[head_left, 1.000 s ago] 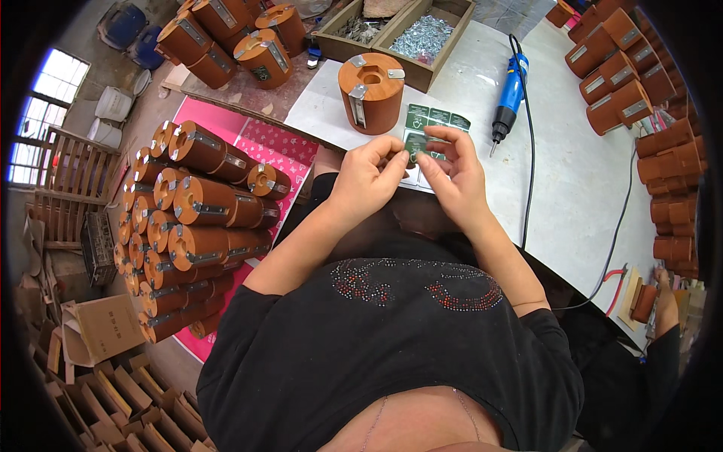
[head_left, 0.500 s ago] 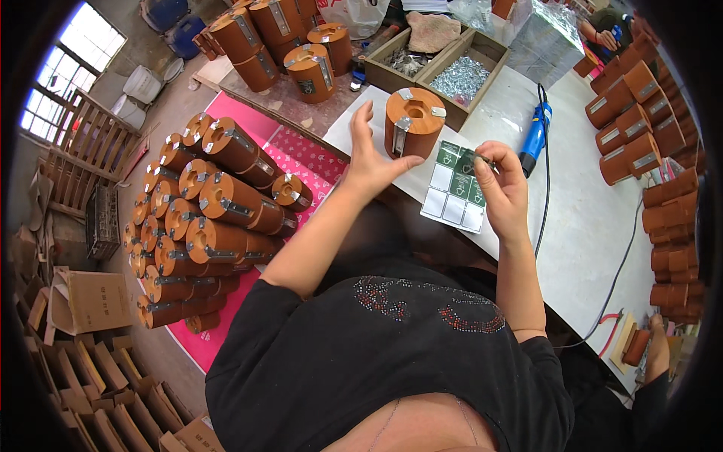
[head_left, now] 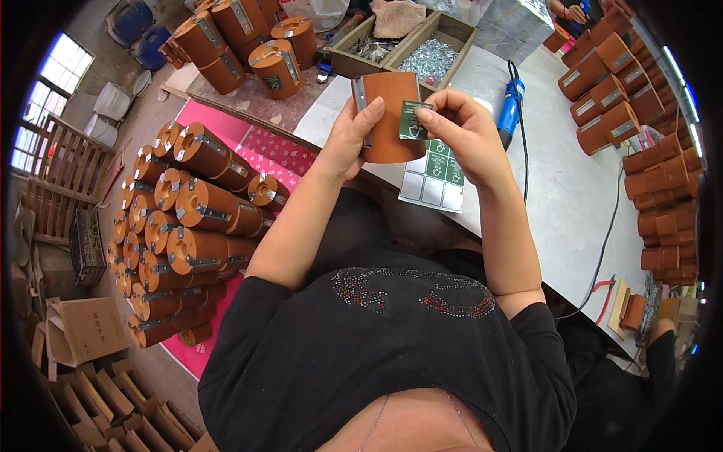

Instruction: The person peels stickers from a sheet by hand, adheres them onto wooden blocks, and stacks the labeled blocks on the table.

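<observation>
My left hand (head_left: 348, 143) is closed around the left side of a brown cylinder (head_left: 388, 135) with a metal strip down its side. Its thumb presses on the front, and the cylinder is tilted so its curved side faces me. In the fingers of my right hand (head_left: 468, 134) is a green sticker (head_left: 410, 126) with white print, held over the cylinder's right front; whether its whole back touches cannot be seen. Partly behind the cylinder and my right hand lies a sheet of green stickers (head_left: 432, 185) with several white gaps, at the edge of the white table.
Similar cylinders are piled on the pink cloth (head_left: 282, 157) at left, more stand at the far left and right. A wooden tray (head_left: 452, 68) holds small metal parts. A blue power tool (head_left: 510, 109) with a black cord lies right. Another person's arm (head_left: 663, 354) shows lower right.
My left hand has taken hold of the cylinder, which stood upright before, and tipped it. My right hand has brought the green sticker from above the sheet to the cylinder's side.
</observation>
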The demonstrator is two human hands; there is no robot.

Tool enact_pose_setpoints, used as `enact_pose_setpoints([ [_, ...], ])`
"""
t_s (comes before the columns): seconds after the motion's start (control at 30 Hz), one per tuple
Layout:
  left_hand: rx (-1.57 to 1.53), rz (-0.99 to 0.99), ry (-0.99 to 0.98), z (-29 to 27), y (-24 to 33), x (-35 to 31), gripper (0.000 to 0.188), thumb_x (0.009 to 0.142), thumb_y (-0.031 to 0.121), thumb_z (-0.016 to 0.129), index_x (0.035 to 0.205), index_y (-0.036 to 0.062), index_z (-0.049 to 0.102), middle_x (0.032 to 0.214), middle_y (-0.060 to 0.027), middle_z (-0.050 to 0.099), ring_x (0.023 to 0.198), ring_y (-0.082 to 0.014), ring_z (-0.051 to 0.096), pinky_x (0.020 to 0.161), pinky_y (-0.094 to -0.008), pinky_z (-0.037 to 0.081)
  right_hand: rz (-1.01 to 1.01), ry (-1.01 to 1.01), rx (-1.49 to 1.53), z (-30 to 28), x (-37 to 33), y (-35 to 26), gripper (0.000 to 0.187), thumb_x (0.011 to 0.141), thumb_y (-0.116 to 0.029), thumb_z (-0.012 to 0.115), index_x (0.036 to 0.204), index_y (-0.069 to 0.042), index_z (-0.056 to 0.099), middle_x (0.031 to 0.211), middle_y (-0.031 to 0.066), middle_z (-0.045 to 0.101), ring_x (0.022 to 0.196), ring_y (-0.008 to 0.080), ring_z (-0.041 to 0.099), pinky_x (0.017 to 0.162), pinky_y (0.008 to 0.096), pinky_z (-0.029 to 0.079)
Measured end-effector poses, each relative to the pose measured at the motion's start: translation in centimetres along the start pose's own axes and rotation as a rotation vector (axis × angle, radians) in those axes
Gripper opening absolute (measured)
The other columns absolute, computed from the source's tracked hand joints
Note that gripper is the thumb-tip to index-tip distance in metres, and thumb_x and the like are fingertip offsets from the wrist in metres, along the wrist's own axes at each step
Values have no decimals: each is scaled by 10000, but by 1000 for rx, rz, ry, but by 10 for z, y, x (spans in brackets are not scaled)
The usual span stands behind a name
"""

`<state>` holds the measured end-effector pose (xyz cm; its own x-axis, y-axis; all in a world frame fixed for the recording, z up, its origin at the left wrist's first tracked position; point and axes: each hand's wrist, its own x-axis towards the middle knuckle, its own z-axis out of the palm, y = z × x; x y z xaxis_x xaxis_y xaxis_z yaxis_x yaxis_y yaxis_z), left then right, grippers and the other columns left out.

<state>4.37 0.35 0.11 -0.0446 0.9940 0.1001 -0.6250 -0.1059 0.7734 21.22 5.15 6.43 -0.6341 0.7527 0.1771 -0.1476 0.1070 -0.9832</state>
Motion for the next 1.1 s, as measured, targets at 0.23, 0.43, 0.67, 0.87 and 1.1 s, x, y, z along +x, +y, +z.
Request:
enact_pose_setpoints([
  [0.23, 166, 105, 64, 3, -1, -13, 669, 821, 405, 632, 1234, -23, 326, 1126, -137, 505, 1034, -198, 534, 868, -341, 468, 46, -22, -171, 13, 6, -2, 169, 781, -143, 678, 809, -4, 585, 700, 6, 570, 646, 65, 505, 569, 211, 417],
  [0.43, 236, 160, 91, 6, 0, -19, 767, 766, 424, 687, 1248, -31, 302, 1141, -134, 487, 1050, -195, 518, 888, -330, 444, 67, -6, -242, 13, 8, 0, 160, 804, -133, 668, 840, -10, 573, 734, -13, 543, 643, 51, 486, 574, 187, 398],
  [0.67, 280, 161, 110, 13, 4, -22, 810, 647, 183, 802, 1250, -20, 301, 1145, -132, 482, 1049, -203, 515, 899, -332, 438, 24, 84, -291, 18, 4, 1, 172, 759, -149, 675, 774, 0, 592, 675, 16, 566, 630, 74, 498, 565, 229, 422],
  [0.87, 295, 140, 106, 17, 6, -23, 791, 631, 138, 796, 1237, -3, 308, 1133, -129, 488, 1036, -202, 524, 887, -342, 448, -11, 117, -412, 23, -1, -4, 147, 775, -115, 678, 789, -12, 574, 714, -11, 549, 675, 59, 493, 585, 195, 403],
  [1.1, 276, 178, 106, 17, 3, -27, 779, 636, 121, 784, 1237, 5, 302, 1125, -125, 496, 1029, -207, 531, 886, -357, 451, -170, 184, -545, 26, -5, 5, 356, 670, -200, 752, 866, 22, 554, 816, 72, 534, 684, 157, 528, 628, 276, 463],
])
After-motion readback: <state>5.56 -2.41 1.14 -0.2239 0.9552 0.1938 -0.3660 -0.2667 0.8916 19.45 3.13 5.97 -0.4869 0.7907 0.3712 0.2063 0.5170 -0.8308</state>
